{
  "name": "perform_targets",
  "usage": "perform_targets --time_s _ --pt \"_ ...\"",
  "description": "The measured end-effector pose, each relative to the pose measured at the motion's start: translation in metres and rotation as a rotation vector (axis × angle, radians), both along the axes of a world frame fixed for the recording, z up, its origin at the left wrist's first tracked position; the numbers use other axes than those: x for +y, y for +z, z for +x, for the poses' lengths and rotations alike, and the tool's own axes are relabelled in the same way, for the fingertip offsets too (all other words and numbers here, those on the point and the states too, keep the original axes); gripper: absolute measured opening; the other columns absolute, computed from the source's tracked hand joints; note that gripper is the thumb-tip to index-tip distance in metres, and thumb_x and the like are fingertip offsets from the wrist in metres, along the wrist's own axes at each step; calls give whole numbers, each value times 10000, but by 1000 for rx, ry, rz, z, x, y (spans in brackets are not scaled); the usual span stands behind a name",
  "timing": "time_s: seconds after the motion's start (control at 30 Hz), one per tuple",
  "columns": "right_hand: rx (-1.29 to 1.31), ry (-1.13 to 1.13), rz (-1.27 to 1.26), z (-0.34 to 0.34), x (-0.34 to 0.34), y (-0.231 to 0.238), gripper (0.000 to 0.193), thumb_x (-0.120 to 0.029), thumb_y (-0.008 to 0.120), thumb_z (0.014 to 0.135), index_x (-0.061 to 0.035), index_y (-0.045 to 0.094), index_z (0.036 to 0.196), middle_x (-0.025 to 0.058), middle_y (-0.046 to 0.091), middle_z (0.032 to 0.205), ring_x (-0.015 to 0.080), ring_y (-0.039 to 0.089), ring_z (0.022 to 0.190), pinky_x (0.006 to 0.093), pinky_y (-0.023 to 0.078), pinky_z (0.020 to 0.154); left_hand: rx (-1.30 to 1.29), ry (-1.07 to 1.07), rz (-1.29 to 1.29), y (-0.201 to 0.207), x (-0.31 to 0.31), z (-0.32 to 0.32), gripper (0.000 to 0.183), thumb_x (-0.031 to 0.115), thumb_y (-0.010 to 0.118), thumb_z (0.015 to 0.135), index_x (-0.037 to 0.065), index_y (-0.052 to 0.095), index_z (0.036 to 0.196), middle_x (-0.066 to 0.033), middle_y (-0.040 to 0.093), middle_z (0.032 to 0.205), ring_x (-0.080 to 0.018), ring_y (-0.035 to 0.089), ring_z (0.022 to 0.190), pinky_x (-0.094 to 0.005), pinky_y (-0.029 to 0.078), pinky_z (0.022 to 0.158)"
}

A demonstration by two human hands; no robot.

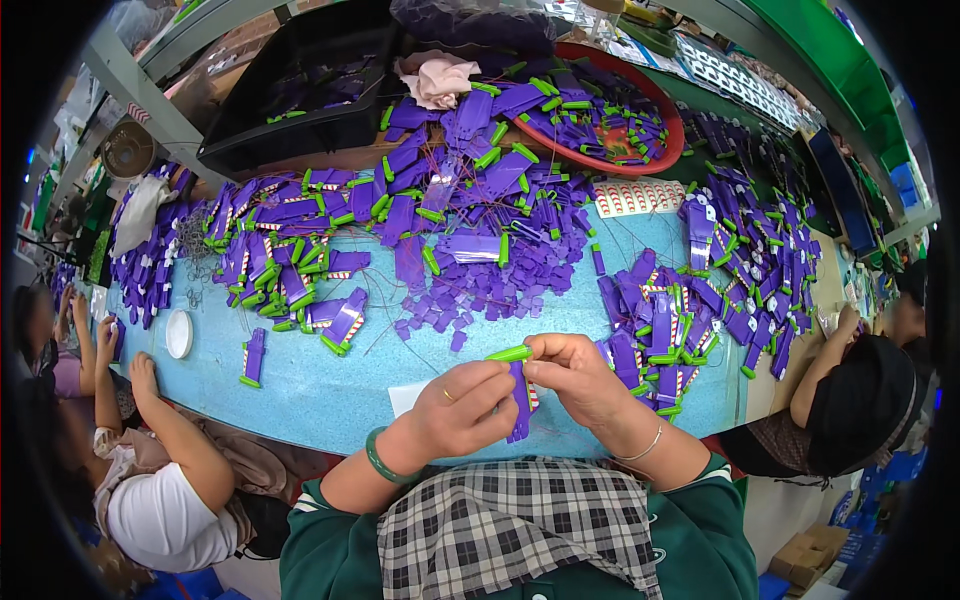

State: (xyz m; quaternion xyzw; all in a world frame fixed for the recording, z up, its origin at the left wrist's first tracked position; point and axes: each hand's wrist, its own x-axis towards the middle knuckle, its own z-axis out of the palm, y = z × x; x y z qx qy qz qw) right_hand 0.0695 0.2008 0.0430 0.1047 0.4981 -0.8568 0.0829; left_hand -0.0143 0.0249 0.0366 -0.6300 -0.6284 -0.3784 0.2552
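**Both hands on one purple piece point(521, 394)**

Nearest: checked apron point(515, 525). Left hand point(468, 400) and right hand point(580, 375) are close together, both pinching the piece above the counter's point(290, 390) near edge. Right thumb and finger sit at the right end of its green bar point(508, 353); fingers hide the joint.

My read: seating or checking that bar. Back the purple body with the left, press evenly, keep bar square, don't twist.

White sheet point(405, 397) just beside left hand. Beyond: small purple bits point(480, 300), striped sticker sheet point(640, 197), red tray point(672, 150), black bin point(270, 150).
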Motion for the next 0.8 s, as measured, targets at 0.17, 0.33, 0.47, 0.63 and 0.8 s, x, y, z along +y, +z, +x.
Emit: perform_targets --time_s 0.17,0.33,0.47,0.63,0.8 --pt "-47 22 -38 1 0 4 141 -84 642 864 -68 587 735 -35 584 734 28 508 675 194 410 629 31 -124 50 -3 1 1 175 -50 672 624 34 620 769 -86 590 897 -246 634 842 -283 563 667" --pt "-76 105 -62 2 1 -7 181 -120 635 879 -64 605 709 -24 601 726 28 524 674 202 425 620 54 -192 73 -2 -2 3 167 -23 680 627 16 653 787 -104 590 910 -253 643 840 -281 573 652" --pt "-223 122 -208 9 -8 3 185 -155 617 897 -40 649 755 -4 631 751 44 544 673 206 430 613 100 -165 61 1 -3 5 154 -2 677 639 -4 645 789 -114 598 880 -256 641 819 -292 575 646" --pt "-223 294 -185 36 8 -8 212 -176 596 912 -33 658 768 24 639 742 79 567 661 232 461 656 45 -144 20 2 -1 7 153 17 675 649 -8 637 795 -116 600 843 -248 638 780 -291 570 637" --pt "-43 173 -64 55 22 -11 159 -157 596 905 -13 635 850 50 636 837 111 572 736 267 469 693 -263 -102 -14 -3 8 10 152 -28 696 666 1 639 805 -95 611 840 -231 641 775 -295 543 624"
